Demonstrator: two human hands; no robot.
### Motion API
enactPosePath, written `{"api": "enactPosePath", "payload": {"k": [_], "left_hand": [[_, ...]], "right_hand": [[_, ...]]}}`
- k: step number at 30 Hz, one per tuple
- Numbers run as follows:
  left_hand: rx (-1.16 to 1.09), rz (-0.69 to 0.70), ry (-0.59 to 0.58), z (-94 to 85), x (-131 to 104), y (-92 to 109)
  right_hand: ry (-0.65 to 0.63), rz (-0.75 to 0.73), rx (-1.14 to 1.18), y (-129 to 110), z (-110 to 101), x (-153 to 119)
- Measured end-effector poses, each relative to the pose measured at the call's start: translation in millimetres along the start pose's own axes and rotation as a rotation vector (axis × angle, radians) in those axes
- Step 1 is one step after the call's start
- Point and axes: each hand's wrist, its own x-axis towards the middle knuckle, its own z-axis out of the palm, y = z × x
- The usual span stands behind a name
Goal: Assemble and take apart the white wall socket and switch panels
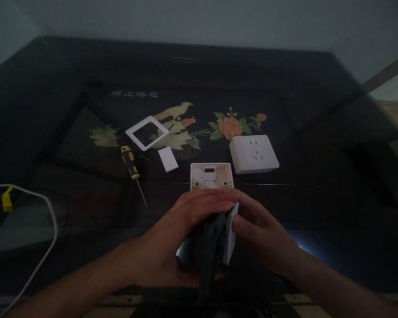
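Note:
Close to the table's front edge, my left hand (172, 238) curls around a dark, crumpled piece that looks like cloth or plastic (210, 247). My right hand (265, 234) grips a white plate (231, 236), seen nearly edge-on, against the dark piece. The fingers of both hands meet at the top. Just beyond them an open white mounting box (212, 171) lies on the table, its near part hidden by my fingers. A white socket unit (255, 153) rests to the right of the box. On the left are a small white switch cover (168, 159) and a square white frame (147, 133).
A yellow and black screwdriver (130, 163) lies left of the switch cover, its shaft towards me. A white cable (54, 221) with a yellow tag (7, 199) curves along the left side. The dark table (192, 66) has a flower and bird pattern.

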Motion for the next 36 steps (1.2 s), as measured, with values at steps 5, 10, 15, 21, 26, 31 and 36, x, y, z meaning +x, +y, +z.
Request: {"api": "enactPosePath", "payload": {"k": [5,10,15,21,26,31,36], "left_hand": [[-0.054,-0.077,0.078,5.7,-1.4,0.8],[-0.094,-0.103,0.136,7.5,-3.3,1.6],[-0.010,-0.112,0.088,-18.9,-1.5,-2.1],[0.644,-0.458,0.378,-52.0,4.2,-36.1],[1.076,-0.604,0.302,-50.3,3.4,-58.0],[1.169,-0.612,0.254,-45.2,2.5,-56.6],[1.133,-0.595,0.249,-48.5,1.9,-58.0]], "right_hand": [[0.023,0.014,-0.029,1.0,-1.3,-1.1],[-0.022,0.000,-0.060,1.0,-2.3,-4.7],[0.060,-0.002,-0.045,-12.3,-4.3,-0.7],[0.206,-0.002,-0.038,-25.1,-12.9,3.9],[0.190,0.000,-0.172,-21.8,-16.6,0.1],[0.179,-0.006,-0.257,-18.7,-14.8,0.2],[0.180,-0.038,-0.303,-17.9,-15.0,1.2]]}}
